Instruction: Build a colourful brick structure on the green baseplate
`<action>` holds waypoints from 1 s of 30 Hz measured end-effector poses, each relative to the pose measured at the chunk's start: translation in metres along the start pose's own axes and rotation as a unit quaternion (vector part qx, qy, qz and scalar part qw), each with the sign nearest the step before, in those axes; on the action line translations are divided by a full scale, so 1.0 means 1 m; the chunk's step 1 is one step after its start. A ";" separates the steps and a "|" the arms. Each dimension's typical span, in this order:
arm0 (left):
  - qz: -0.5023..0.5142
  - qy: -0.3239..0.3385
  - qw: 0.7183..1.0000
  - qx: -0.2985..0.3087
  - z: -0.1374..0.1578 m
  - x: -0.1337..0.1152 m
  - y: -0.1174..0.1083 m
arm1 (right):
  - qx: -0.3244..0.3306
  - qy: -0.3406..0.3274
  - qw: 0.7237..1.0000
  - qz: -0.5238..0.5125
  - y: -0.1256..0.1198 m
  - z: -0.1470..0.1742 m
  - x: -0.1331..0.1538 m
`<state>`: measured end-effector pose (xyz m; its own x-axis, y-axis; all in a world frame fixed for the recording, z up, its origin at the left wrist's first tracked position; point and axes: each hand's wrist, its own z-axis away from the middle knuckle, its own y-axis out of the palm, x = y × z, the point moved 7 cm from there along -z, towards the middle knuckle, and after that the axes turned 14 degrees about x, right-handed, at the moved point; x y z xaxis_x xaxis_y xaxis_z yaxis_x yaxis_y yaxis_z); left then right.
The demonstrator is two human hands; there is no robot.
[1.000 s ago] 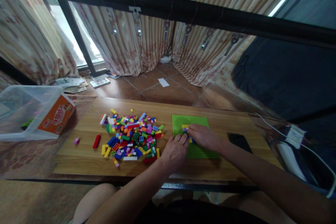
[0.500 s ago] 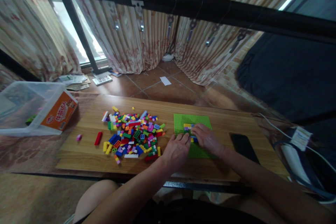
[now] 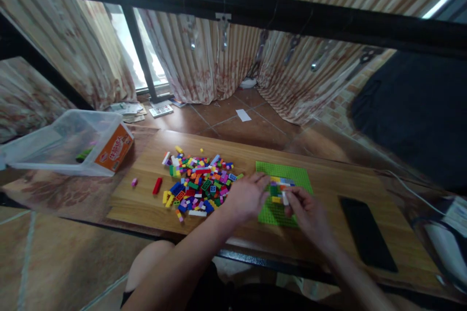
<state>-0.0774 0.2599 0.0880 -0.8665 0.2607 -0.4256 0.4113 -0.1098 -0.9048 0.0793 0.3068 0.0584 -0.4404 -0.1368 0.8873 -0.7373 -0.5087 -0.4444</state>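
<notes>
A green baseplate [image 3: 279, 218] lies on the wooden tabletop and bears a small build of coloured bricks [image 3: 275, 189] in yellow, blue, green and other colours. Between the thumb and fingers of my right hand [image 3: 304, 206] is a small white brick [image 3: 285, 198], held at the near right side of the build. My left hand [image 3: 248, 198] is over the plate's left edge, fingers bent but apart, with nothing visible in them. Part of the plate and build is hidden by both hands. Left of my left hand spreads a pile of loose bricks [image 3: 200, 182].
A black phone [image 3: 367, 233] rests on the table [image 3: 146, 214] at right. A red brick [image 3: 157, 186] and a pink brick [image 3: 134, 182] lie apart at left. Beyond them stands a clear plastic bin [image 3: 69, 167] with an orange label. Curtains hang behind a dark bar.
My hands have moved apart over the build, uncovering more of it. A white brick now shows in my right hand. The whole view has shifted, so the table sits further right.
</notes>
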 end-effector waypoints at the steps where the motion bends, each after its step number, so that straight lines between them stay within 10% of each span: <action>1: 0.025 -0.043 0.998 -0.028 0.004 0.017 -0.016 | 0.018 0.007 1.000 0.005 0.016 0.003 0.000; 7: 0.128 -0.191 0.950 -0.213 0.039 0.090 -0.087 | 0.057 -0.006 0.994 0.097 0.083 -0.003 0.012; 23: 0.183 -0.170 0.928 -0.277 0.060 0.094 -0.108 | 0.035 -0.007 0.996 0.083 0.103 0.005 0.009; 30: 0.330 -0.140 0.801 -0.479 0.094 0.101 -0.132 | 0.001 -0.038 0.995 0.092 0.104 0.019 -0.003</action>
<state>-0.2460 0.2103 0.1630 -0.3456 0.2093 -0.9147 0.7181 0.6865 -0.1143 0.0141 0.2384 0.0118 -0.5270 -0.2916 0.7983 -0.6473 -0.4709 -0.5994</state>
